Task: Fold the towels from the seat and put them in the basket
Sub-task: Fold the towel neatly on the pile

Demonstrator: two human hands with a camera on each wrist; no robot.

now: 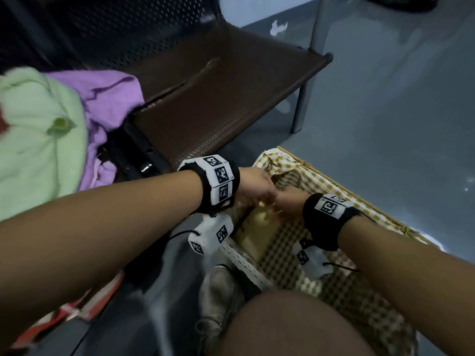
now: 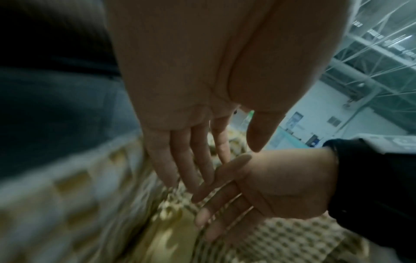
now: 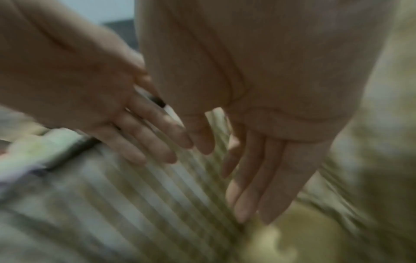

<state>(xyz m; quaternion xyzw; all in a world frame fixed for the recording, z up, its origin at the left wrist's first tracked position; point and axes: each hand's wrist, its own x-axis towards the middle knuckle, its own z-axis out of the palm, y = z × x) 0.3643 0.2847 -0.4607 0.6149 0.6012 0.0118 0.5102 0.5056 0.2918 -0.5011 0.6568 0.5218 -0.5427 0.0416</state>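
Both hands, left (image 1: 257,185) & right (image 1: 289,201), fingers straight, hold nothing, just over yellow towel (image 1: 254,231) inside basket (image 1: 359,196). Pat it flat vs basket's near wall (more towels (image 1: 38,140) wait).

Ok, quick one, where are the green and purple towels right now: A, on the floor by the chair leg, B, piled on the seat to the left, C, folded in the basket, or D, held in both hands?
B: the green towel and purple towel lie heaped on the seat, while both hands are open over the basket.
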